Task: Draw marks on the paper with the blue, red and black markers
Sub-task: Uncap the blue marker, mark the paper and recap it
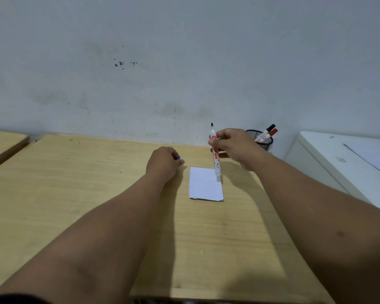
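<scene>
A small white paper (205,184) lies on the wooden table (97,194). My right hand (233,145) grips an uncapped white marker (215,159) upright above the paper's far right corner, its dark tip pointing up. My left hand (164,163) is closed to the left of the paper, and a bit of blue cap (178,158) shows between its fingers. A black-capped marker (268,131) and a red-capped marker (272,133) stand in a black mesh cup (261,141) behind my right hand.
A grey wall (184,73) rises right behind the table. A white cabinet (347,159) stands to the right, close to the mesh cup. Another wooden surface (2,143) adjoins at the far left.
</scene>
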